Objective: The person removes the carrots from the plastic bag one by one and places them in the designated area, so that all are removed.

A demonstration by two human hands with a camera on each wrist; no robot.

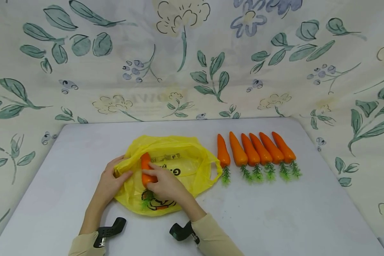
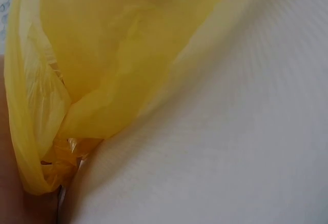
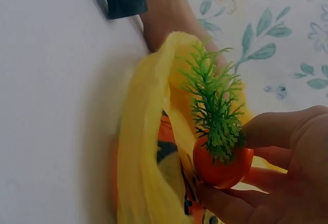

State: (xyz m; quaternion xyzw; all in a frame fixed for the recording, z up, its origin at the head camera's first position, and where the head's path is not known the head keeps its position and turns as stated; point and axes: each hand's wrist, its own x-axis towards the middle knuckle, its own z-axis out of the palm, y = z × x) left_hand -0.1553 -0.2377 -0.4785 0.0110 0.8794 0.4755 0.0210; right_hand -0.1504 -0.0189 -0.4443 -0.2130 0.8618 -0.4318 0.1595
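Note:
A yellow plastic bag (image 1: 185, 185) with dark print lies on the white table, its mouth spread. My left hand (image 1: 107, 183) grips the bag's left rim, thumb on the inner side and the other fingers hidden behind the plastic. With my right hand (image 1: 168, 185) I hold an orange carrot (image 1: 145, 163) at the bag's mouth, its tip pointing away from me. In the right wrist view, fingers and thumb close round the carrot's thick end (image 3: 221, 171), beside its green leafy top (image 3: 212, 101).
Several more carrots (image 1: 251, 151) lie in a row to the right of the bag, green tops toward me. A bag handle (image 1: 215, 170) reaches close to the leftmost one. The white table (image 1: 259, 220) meets a floral cloth (image 1: 179, 81) at its back edge.

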